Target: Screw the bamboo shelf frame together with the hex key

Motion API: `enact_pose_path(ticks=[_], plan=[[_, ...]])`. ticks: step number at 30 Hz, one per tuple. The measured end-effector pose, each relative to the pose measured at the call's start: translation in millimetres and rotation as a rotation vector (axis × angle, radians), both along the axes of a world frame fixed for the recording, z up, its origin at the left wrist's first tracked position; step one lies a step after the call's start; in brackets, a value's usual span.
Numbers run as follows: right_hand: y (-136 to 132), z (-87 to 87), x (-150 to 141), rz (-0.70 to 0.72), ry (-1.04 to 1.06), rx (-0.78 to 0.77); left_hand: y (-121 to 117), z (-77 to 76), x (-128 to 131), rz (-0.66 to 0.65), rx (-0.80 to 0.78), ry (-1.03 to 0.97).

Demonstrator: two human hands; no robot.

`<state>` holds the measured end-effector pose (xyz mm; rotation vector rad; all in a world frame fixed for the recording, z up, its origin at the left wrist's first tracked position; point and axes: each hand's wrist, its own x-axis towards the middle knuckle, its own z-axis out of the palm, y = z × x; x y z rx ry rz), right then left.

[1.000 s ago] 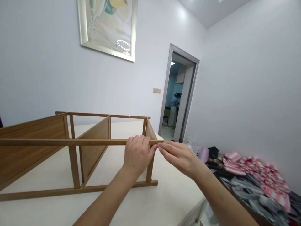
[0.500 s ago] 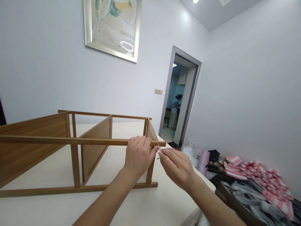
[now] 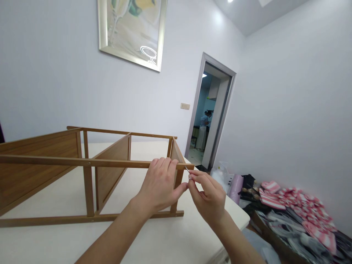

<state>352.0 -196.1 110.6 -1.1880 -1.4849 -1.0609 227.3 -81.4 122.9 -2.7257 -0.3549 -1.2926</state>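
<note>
A brown wooden shelf frame [image 3: 110, 163] lies on its side on a white table [image 3: 154, 242]. My left hand [image 3: 158, 183] is over its upper rail near the right end, fingers curled across the rail and thumb stretched toward my right hand. My right hand [image 3: 207, 194] pinches a thin metal hex key [image 3: 187, 169] between thumb and fingertips. The key's tip meets the rail near its right end; most of the key is hidden by the fingers. A screw head [image 3: 89, 163] shows farther left along the same rail.
Right of the table, a cardboard box [image 3: 271, 234] holds grey wrapped things, beside red-and-white striped cloth [image 3: 297, 201]. A purple roll [image 3: 235, 187] stands near the doorway [image 3: 210, 117], where another person [image 3: 203, 128] stands beyond. A framed picture [image 3: 132, 33] hangs on the wall.
My right hand has turned and lowered around the hex key, its fingers now more curled. My left thumb has moved from the rail down toward the right fingertips. The view has shifted slightly.
</note>
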Motion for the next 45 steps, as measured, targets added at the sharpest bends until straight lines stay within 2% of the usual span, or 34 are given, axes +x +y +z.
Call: enact_pose_path(ticks=[5, 13, 19, 28, 35, 42, 45], plan=[[-0.9, -1.7, -0.6, -0.002, 0.061, 0.005, 1.0, 0.8, 0.2, -0.007, -0.006, 0.008], [0.9, -4.4, 0.4, -0.014, 0.005, 0.033, 2.1, -0.5, 1.7, -0.023, -0.026, -0.016], [-4.7, 5.9, -4.3, -0.085, -0.216, -0.09, 3.0, -0.9, 2.5, -0.03, -0.006, -0.015], [-12.1, 13.7, 6.9, -0.069, -0.307, -0.244, 2.0, 0.3, 0.9, -0.028, -0.016, -0.003], [-11.2, 15.1, 13.7, -0.002, -0.279, -0.228, 3.0, -1.1, 2.0, -0.025, -0.013, 0.0], [-14.3, 12.4, 23.0, -0.159, -0.433, -0.31, 6.8, -5.6, 5.4, -0.012, 0.027, -0.022], [-14.6, 13.6, 26.4, -0.157, -0.465, -0.343, 8.4, -7.2, 5.7, -0.018, 0.032, -0.026]])
